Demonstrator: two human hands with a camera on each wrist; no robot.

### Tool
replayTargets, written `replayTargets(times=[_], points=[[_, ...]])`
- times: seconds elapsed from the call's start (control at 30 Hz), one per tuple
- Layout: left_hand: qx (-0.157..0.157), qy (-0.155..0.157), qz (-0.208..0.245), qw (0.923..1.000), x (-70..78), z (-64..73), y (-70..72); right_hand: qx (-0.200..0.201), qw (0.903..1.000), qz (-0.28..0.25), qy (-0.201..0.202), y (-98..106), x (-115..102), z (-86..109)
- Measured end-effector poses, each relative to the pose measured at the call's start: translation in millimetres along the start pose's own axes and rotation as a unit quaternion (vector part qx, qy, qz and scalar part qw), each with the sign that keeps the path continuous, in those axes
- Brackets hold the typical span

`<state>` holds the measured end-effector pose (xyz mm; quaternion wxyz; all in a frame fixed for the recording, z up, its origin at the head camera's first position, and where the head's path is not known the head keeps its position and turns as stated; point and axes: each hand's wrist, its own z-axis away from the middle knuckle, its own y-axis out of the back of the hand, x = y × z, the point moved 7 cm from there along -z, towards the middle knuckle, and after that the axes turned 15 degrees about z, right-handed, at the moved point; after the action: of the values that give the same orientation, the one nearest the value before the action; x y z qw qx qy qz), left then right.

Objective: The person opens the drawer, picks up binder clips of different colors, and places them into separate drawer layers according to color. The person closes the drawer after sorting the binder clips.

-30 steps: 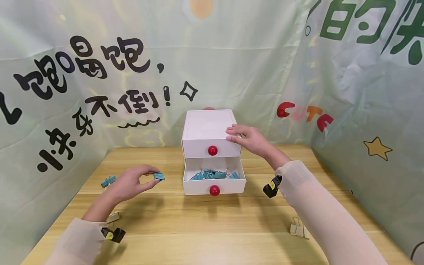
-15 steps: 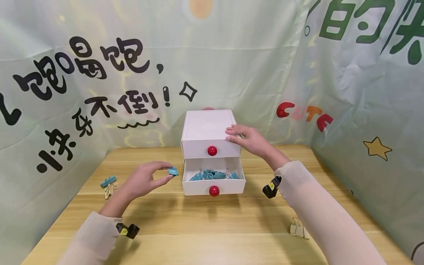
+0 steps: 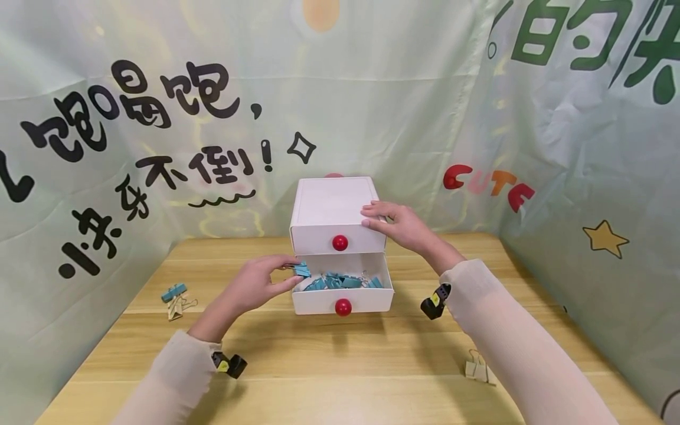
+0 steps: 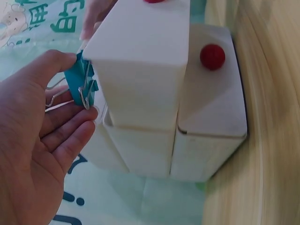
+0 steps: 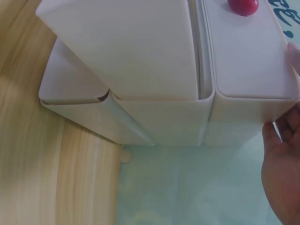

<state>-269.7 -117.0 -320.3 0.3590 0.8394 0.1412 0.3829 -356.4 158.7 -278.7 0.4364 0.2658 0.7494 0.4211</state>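
Observation:
A white drawer cabinet [image 3: 334,200] with red knobs stands on the table. Its middle drawer [image 3: 319,304] is pulled out and holds several blue binder clips [image 3: 342,281]. My left hand [image 3: 257,284] pinches one blue binder clip [image 3: 301,270] between thumb and fingers, over the drawer's left rim. In the left wrist view this binder clip [image 4: 79,79] is right beside the drawer wall, its wire handles toward the palm. My right hand [image 3: 404,229] rests on the cabinet's top right edge, fingers extended. The right wrist view has that hand [image 5: 283,164] against the cabinet's side.
At the table's left lie a blue binder clip [image 3: 174,292] and a cream binder clip [image 3: 176,308]. Another cream binder clip [image 3: 480,370] is at the right, near my right sleeve. The closed bottom drawer [image 4: 211,98] sits on the table, under the pulled-out one. Printed cloth hangs behind.
My left hand has moved right with the blue binder clip, from over the table to the drawer's left rim. The cream clip at left has come into full view. My right hand has stayed put.

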Motion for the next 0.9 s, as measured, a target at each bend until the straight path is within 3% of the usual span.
replayTargets(times=[0.27, 0.57, 0.77, 0.9], points=[[-0.002, 0.006, 0.010, 0.9999, 1.9, -13.0, -14.7, 0.000, 1.0000, -0.001, 0.000, -1, 0, 0.5], [0.011, -0.065, -0.044, 0.9969, 10.0, -25.9, -24.2, 0.001, 1.0000, -0.004, -0.004, -1, 1, 0.9], [0.035, -0.101, -0.059, 0.9925, 13.8, -26.3, -19.5, 0.005, 1.0000, -0.005, 0.002, 0, 0, 0.2], [0.049, -0.095, -0.055, 0.9928, 9.9, -23.7, -12.1, 0.012, 0.9999, -0.007, 0.007, 1, -1, 0.3]])
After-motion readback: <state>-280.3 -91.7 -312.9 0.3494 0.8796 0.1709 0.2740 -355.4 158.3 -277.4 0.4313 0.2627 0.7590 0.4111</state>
